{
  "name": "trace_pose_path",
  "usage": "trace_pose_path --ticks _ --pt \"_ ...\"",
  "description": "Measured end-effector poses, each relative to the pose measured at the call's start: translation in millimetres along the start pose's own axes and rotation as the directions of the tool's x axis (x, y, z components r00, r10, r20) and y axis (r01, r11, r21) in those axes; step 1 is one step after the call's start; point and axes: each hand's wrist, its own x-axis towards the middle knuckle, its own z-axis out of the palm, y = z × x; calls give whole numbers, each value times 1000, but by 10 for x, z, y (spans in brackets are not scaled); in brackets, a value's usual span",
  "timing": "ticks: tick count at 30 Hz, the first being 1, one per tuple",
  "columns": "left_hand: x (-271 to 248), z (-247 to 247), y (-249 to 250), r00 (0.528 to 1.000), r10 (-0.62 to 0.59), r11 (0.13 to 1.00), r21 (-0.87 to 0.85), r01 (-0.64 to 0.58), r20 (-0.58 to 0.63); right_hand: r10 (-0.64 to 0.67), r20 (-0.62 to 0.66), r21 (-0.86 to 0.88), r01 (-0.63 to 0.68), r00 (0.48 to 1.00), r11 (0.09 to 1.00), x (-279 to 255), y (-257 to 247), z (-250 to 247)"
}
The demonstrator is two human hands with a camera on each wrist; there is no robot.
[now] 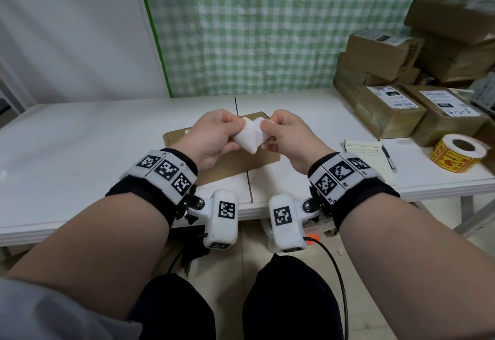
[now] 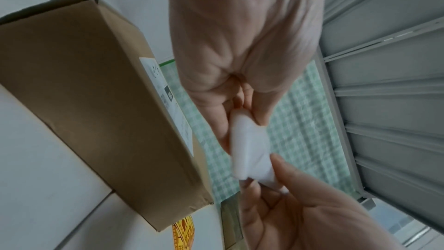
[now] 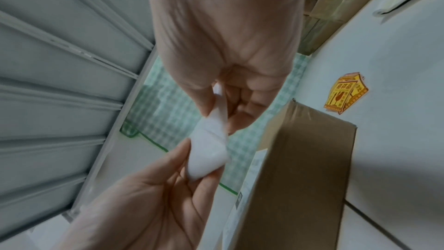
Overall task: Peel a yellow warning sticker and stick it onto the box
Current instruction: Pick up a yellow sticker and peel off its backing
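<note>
A brown cardboard box (image 1: pixel 235 165) lies on the white table in front of me, with a white label on its top. Just above it, both hands hold one small white folded piece of paper (image 1: pixel 250 136); no yellow shows on it. My left hand (image 1: pixel 238 130) pinches its left end and my right hand (image 1: pixel 267 132) pinches its right end. In the left wrist view the piece (image 2: pixel 250 151) sits between thumb and fingers beside the box (image 2: pixel 96 102). The right wrist view shows the same piece (image 3: pixel 209 151). A roll of yellow warning stickers (image 1: pixel 459 153) stands at the table's right.
Stacked cardboard parcels (image 1: pixel 388 85) fill the back right of the table (image 1: pixel 80 138). A notepad (image 1: pixel 367 155) with a pen (image 1: pixel 389 159) lies between the box and the roll. A green checked cloth hangs on the wall behind.
</note>
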Motion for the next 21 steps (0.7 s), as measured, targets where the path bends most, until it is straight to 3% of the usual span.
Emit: trace_pose_path --ticks 4,9,15,21 --pt "4 14 17 1000 -20 992 -128 19 -7 29 -37 119 -25 999 993 19 -13 -49" --pt "18 -7 19 1000 -2 999 -47 1 -30 -44 -12 -46 44 999 998 -24 -31 -67" --pt "-13 -77 78 995 -11 988 -154 27 100 -118 -57 -218 103 991 971 -21 -49 -50" --pt "-39 -35 60 996 35 993 110 -44 81 -143 -2 -307 136 990 942 -55 -58 -30"
